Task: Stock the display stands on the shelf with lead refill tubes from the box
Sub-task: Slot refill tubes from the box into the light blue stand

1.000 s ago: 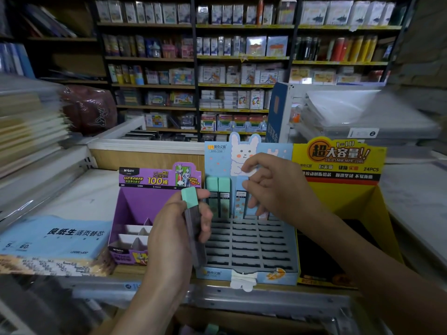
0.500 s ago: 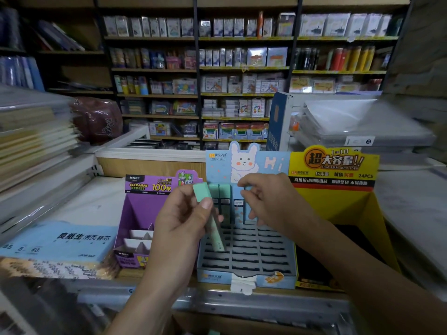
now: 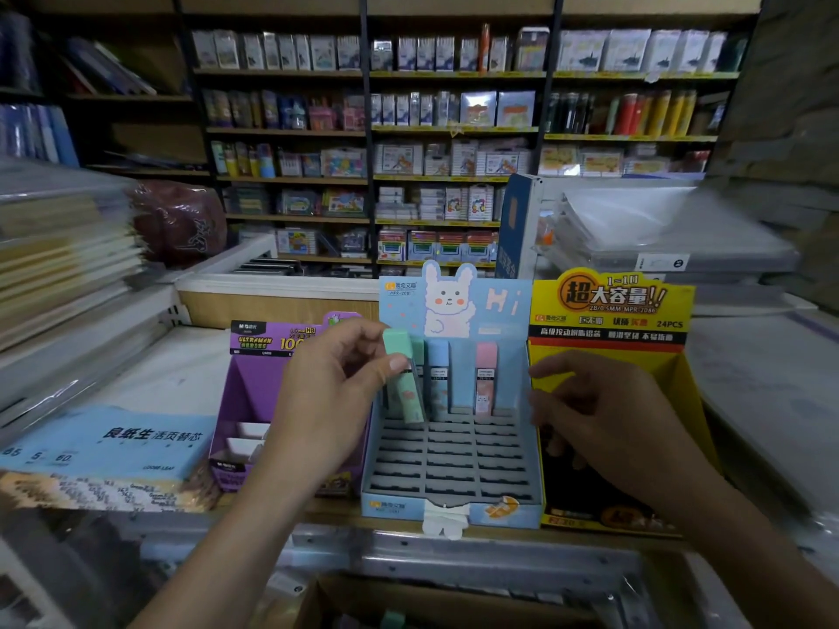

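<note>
stocking of the blue stand (image 3: 499, 306), early stage. the stand sits between your hands. only its back row, just beyond your left fingertips, carries tubes: at least one green tube half hidden behind the one you hold, a blue tube (image 3: 439, 370) beside it, and a pink tube (image 3: 486, 370) nearer your right hand. whether other tubes stand in that row cannot be told against the blue backing card. every row of slots (image 3: 454, 456) closer to your wrists is empty, so by this view most of the job is left.

left hand (image 3: 331, 392): fingers curled, thumb and fingertips pinching a green tube (image 3: 406, 388) near its cap. the tube hangs tilted, its lower end over the left of the back rows, not yet seated in a slot.

right hand (image 3: 604, 415): just right of the stand, in front of the yellow stand (image 3: 608, 306), fingers loosely curled and clear of the pink tube. no tube shows in it; its palm side is turned away from you.

the purple stand (image 3: 249, 383) lies behind your left hand, its contents mostly hidden. the box (image 3: 345, 596) lies below your forearms at the lower edge of view, with a green cap (image 3: 392, 619) showing inside, which suggests supply remains.
</note>
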